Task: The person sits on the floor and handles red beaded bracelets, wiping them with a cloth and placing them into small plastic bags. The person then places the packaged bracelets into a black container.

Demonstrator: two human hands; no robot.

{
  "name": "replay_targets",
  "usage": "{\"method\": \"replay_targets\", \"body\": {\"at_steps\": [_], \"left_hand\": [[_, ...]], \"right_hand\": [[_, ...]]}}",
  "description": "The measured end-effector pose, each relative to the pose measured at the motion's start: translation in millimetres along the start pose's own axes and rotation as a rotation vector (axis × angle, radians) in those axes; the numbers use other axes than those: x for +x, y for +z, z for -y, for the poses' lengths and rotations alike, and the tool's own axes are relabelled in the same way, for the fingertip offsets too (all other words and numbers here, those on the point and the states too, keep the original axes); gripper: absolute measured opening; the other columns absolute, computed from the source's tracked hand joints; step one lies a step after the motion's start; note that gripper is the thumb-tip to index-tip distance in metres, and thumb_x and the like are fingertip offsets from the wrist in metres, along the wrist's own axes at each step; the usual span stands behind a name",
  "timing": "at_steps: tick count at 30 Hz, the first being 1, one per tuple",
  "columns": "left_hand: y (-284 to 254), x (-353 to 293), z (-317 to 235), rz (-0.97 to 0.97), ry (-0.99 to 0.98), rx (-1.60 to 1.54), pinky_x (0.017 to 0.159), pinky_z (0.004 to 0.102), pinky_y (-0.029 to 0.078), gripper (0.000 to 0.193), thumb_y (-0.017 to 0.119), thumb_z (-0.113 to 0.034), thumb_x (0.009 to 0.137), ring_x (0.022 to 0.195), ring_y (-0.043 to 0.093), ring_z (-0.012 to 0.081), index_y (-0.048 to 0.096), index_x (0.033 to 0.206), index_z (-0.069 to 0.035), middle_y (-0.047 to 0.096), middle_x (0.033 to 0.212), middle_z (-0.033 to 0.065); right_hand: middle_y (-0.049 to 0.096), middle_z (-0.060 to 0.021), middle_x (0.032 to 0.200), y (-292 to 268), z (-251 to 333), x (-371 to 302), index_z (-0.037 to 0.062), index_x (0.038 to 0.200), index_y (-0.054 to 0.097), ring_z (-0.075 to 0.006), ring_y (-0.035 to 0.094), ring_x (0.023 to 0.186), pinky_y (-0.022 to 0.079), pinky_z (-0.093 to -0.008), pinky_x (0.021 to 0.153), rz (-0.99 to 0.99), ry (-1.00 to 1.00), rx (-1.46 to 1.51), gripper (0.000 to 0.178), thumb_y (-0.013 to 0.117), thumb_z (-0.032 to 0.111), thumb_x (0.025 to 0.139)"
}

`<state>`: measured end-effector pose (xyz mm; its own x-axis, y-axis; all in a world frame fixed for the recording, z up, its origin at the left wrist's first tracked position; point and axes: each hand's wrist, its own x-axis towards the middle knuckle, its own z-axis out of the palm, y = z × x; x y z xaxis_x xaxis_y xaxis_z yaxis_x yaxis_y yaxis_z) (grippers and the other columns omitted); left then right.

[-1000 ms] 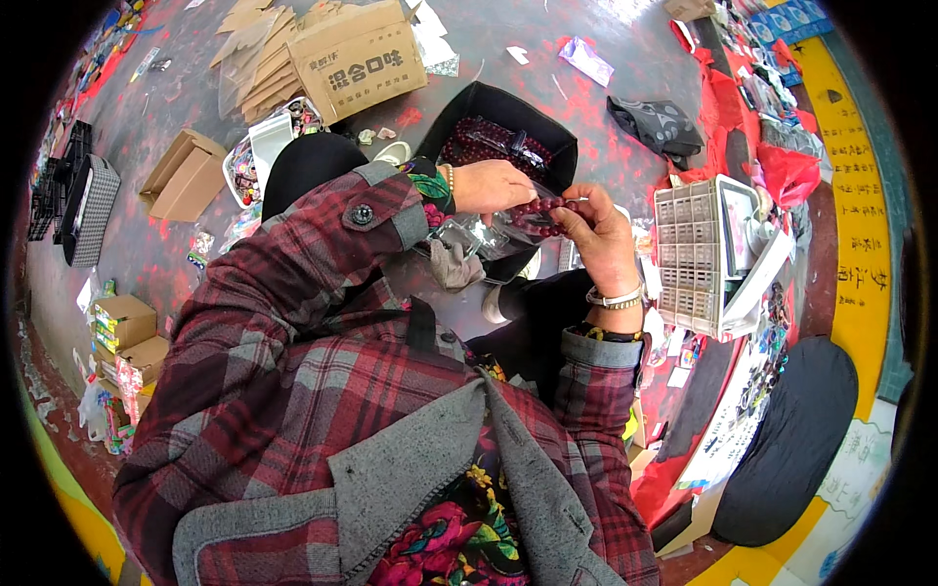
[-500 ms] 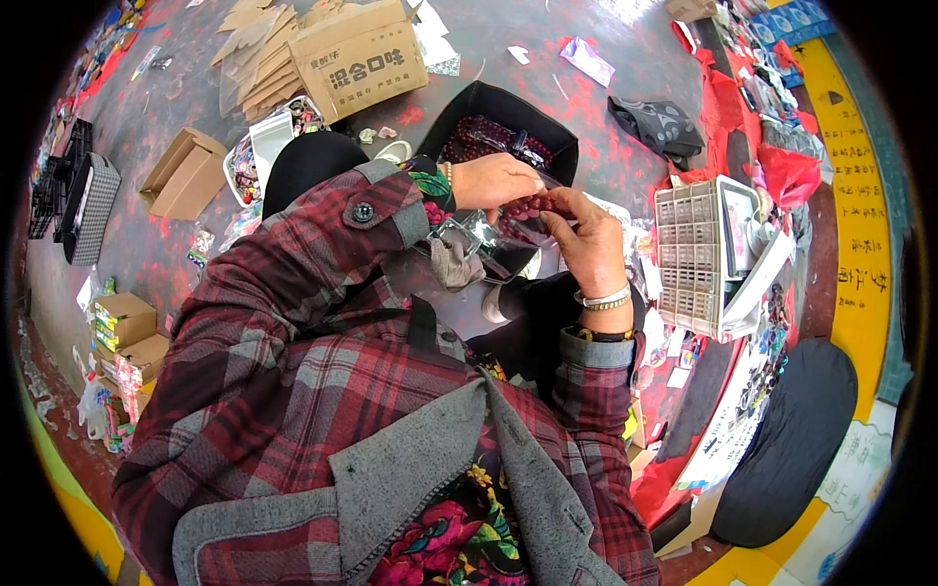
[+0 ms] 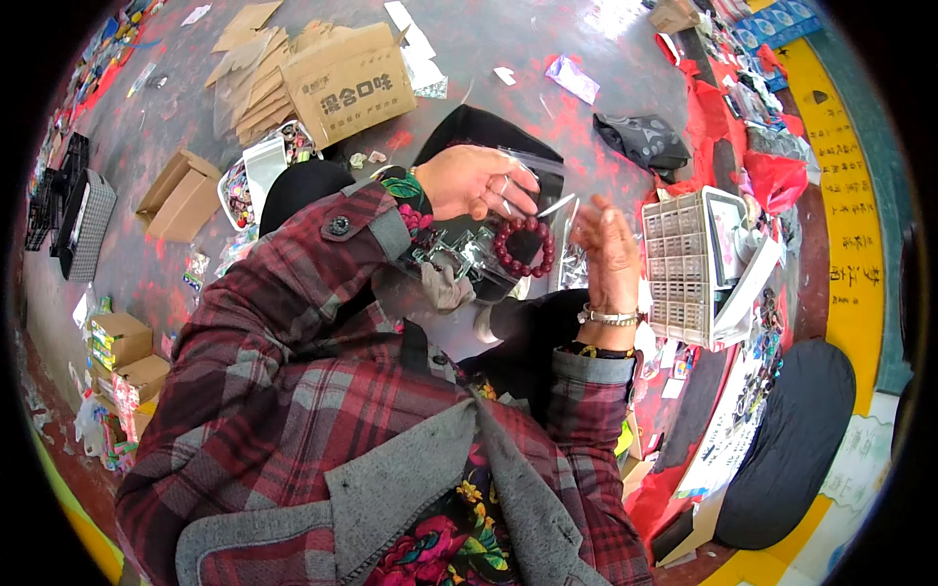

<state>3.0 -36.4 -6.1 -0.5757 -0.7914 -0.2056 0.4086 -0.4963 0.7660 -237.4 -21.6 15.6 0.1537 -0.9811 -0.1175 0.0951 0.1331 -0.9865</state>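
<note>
A dark red beaded bracelet (image 3: 524, 246) hangs in front of me, seemingly inside a clear plastic bag. My left hand (image 3: 479, 183) is closed on the bag's upper edge, fingers curled, a ring on one. Just right of the bracelet is my right hand (image 3: 611, 254), its fingers raised, loosely apart and somewhat blurred; nothing shows clearly in them. A thin white strip (image 3: 557, 205) lies between the two hands. Behind them stands a black box (image 3: 489, 130), its inside mostly hidden. Clear plastic packets and a grey cloth (image 3: 447, 285) are below my left wrist.
A cream plastic basket (image 3: 676, 269) stands at right, near a long black cushion (image 3: 789, 444). A cardboard box (image 3: 349, 93) and flattened cardboard (image 3: 262, 88) lie at the far left. Nearer are an open carton (image 3: 181, 195) and a white container (image 3: 264, 168). A black bag (image 3: 640, 142) is on the floor.
My hands have moved apart; the right one has left the bracelet and shifted right. The bracelet now hangs as a full ring below my left hand. The view has shifted slightly.
</note>
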Motion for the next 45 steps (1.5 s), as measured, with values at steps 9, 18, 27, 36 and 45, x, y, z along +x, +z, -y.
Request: {"method": "replay_targets", "body": {"at_steps": [9,18,27,36,45], "left_hand": [[-17,-2,-11,-0.166,0.293,-0.44,0.055,0.0174,0.043,0.038,0.034,-0.024,0.093,0.068,0.054,0.0126,0.046,0.113,0.005,0.056,0.107,0.0214],[-18,4,-2,-0.248,0.38,-0.572,0.057,0.0186,0.047,0.036,0.034,-0.022,0.093,0.082,0.059,0.0171,0.048,0.112,0.004,0.055,0.111,0.0201],[-15,4,3,-0.298,0.289,-0.55,0.064,0.019,0.05,0.033,0.035,-0.018,0.093,0.079,0.06,0.0188,0.048,0.111,0.005,0.059,0.097,0.0146],[-26,5,27,-0.854,0.186,-0.194,0.089,0.041,0.033,0.046,0.053,-0.026,0.085,0.119,0.032,0.027,0.038,0.124,-0.005,0.037,0.128,0.0148],[-32,13,33,-0.579,0.106,-0.128,0.08,0.0293,0.04,0.025,0.055,-0.023,0.084,0.1,0.049,0.0153,0.057,0.102,-0.006,0.055,0.106,0.0059]], "right_hand": [[0.06,-0.0185,0.098,3,-6,2,-0.0052,0.113,0.047,-0.0278,0.061,0.091,0.052,-0.0345,0.074,0.324,0.3,0.372,0.041,0.058,0.022,0.085],[0.064,-0.0112,0.084,25,-17,7,-0.003,0.102,0.056,-0.0168,0.063,0.074,0.05,-0.0219,0.062,0.053,0.219,0.239,0.026,0.063,0.008,0.08],[0.058,0.0013,0.069,18,-23,10,0.0026,0.083,0.061,-0.0044,0.045,0.059,0.035,-0.0181,0.055,-0.054,-0.073,-0.034,0.004,0.061,0.006,0.081],[0.061,-0.0185,0.073,18,-23,6,0.0082,0.074,0.066,-0.0368,0.059,0.072,0.048,-0.0442,0.064,0.045,-0.089,-1.404,0.019,0.06,0.026,0.069],[0.059,-0.0194,0.07,15,-27,13,0.0057,0.067,0.061,-0.0376,0.058,0.072,0.046,-0.0459,0.063,0.147,-0.137,-1.435,0.021,0.058,0.026,0.071]]}}
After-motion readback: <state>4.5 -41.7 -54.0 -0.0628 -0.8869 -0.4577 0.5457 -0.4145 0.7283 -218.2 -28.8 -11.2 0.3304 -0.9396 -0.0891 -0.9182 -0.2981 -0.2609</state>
